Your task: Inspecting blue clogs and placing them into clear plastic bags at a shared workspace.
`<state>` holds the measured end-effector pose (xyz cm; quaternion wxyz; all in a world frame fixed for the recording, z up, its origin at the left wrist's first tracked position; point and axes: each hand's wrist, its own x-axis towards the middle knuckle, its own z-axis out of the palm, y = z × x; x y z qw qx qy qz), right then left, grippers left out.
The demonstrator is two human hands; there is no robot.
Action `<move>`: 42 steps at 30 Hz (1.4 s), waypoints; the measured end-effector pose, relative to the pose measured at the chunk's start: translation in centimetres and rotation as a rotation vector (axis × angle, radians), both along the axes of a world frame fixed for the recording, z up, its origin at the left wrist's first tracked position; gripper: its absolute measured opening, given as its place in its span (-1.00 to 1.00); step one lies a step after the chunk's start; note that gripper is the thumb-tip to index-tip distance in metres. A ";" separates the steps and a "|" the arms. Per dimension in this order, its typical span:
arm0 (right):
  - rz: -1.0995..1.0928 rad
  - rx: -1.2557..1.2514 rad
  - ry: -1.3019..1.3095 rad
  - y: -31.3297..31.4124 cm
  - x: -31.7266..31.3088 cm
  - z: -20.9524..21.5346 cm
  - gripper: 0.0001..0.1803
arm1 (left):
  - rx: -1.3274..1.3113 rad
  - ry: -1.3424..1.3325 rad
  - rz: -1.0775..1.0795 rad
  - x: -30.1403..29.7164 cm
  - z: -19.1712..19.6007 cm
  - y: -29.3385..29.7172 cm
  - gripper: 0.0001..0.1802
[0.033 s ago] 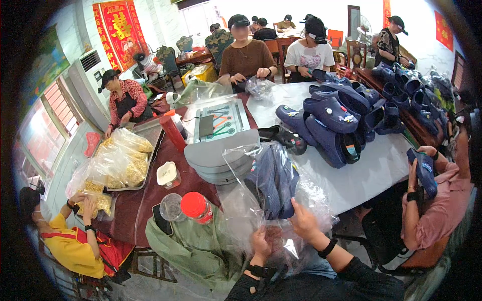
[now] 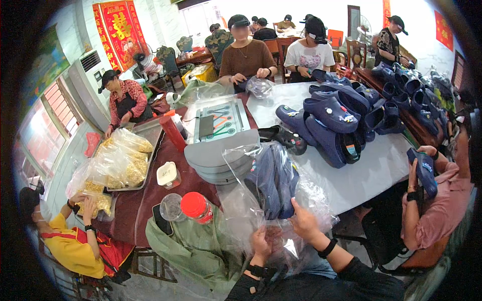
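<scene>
Clogs look light and springy, their clear bag slippery — right hand grips the lower end, likely surest — left hand pinching the bag.

Pale, marble-patterned walls enclose the room, red-and-gold paper hangings on the far left, beside a tall white air-conditioner cabinet. Bright light fills a slatted, pale-framed window at left. Green-patterned, high-backed chairs stand far off; a pale, smooth floor shows near left.
</scene>
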<state>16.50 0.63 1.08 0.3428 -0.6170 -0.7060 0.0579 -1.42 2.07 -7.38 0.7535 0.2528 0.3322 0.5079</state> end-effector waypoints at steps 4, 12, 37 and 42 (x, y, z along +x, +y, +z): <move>-0.006 -0.208 0.159 0.0 0.3 0.0 -0.17 | 0.030 -0.176 -0.162 -0.7 1.1 -0.2 -0.55; -0.171 -0.101 0.416 0.4 0.8 0.9 -0.17 | 0.060 0.028 0.048 1.0 0.1 1.3 -0.67; -0.147 -0.016 0.687 -1.0 -6.3 -0.3 -0.82 | 0.005 -0.053 0.086 1.7 3.7 1.8 -0.61; -0.044 0.121 0.368 -1.6 -6.8 -0.8 -0.73 | -0.018 -0.125 -0.173 -0.2 1.0 3.1 -0.46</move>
